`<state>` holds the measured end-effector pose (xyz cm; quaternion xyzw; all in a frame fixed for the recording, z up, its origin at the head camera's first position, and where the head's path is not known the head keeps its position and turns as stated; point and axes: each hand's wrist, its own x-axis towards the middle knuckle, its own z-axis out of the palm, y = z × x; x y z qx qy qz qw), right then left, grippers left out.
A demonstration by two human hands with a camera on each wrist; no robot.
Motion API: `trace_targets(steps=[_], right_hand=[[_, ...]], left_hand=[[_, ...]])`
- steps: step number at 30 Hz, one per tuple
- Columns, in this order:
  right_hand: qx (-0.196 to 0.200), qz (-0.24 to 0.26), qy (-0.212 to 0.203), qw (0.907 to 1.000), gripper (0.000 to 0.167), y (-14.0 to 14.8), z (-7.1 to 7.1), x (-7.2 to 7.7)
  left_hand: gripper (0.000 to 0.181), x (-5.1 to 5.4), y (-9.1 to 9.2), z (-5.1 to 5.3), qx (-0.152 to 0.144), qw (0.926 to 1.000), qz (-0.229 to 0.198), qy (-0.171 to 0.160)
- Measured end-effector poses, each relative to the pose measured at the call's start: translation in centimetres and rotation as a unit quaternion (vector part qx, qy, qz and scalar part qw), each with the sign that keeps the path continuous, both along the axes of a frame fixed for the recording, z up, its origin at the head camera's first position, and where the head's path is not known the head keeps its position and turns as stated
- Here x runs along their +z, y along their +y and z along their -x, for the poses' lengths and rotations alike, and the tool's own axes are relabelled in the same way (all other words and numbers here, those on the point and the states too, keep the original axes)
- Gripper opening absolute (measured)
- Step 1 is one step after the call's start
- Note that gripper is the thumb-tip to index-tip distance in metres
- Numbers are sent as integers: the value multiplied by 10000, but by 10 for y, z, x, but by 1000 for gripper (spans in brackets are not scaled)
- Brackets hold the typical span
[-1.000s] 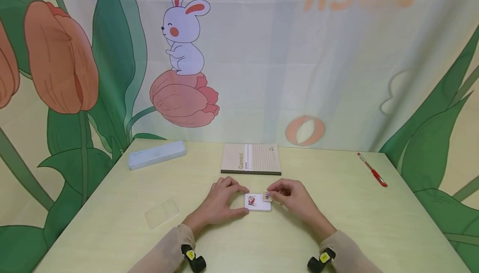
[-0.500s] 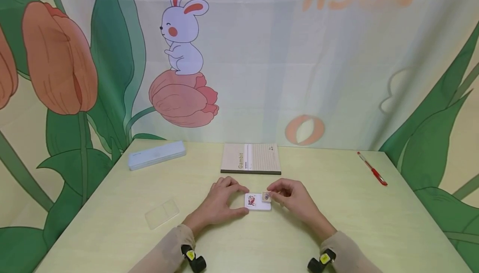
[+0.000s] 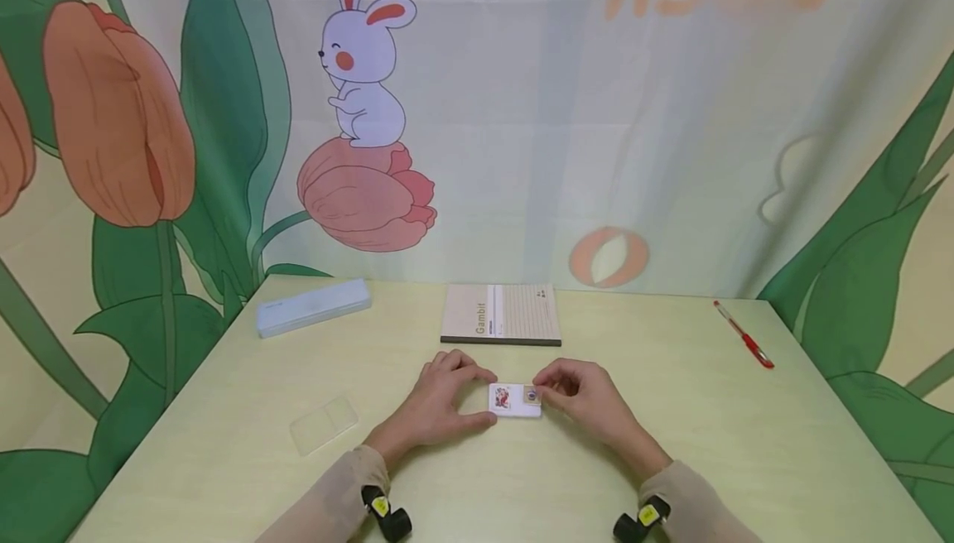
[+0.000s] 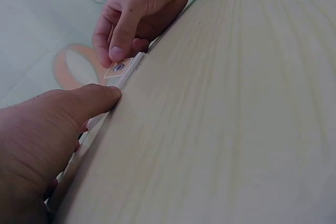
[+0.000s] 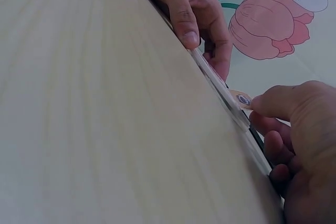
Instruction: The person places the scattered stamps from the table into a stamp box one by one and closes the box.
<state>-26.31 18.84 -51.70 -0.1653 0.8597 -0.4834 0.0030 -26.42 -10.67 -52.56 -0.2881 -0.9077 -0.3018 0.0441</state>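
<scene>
My left hand (image 3: 447,398) grips the left end of a small flat white case (image 3: 516,411), thumb on the near edge and a finger on the far edge. The case lies on the table and bears a red printed picture (image 3: 503,396) on its left half. Between thumb and fingertips, my right hand (image 3: 585,394) pinches a small square sticker (image 3: 531,395) with a dark round design, over the case's right end. In the left wrist view the sticker (image 4: 118,68) is tilted up from the case (image 4: 127,77); whether its edge touches cannot be made out.
A clear plastic tray or lid (image 3: 324,425) lies left of my left hand. Behind the hands is a notebook (image 3: 501,314). A light blue pencil case (image 3: 314,309) is at the back left, and a red pen (image 3: 744,334) at the back right.
The sticker has come down slightly and sits closer in line with the case's right end. My left hand holds the case as before.
</scene>
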Motion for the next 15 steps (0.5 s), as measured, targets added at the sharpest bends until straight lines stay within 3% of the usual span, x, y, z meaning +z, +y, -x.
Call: trace_targets(steps=[8, 15], right_hand=[[12, -322, 216, 9992, 11, -1, 1, 1], [-18, -300, 251, 9992, 10, 1, -1, 3]], left_hand=[[52, 2, 0, 0, -35, 10000, -23, 28], [52, 4, 0, -1, -32, 10000, -17, -43]])
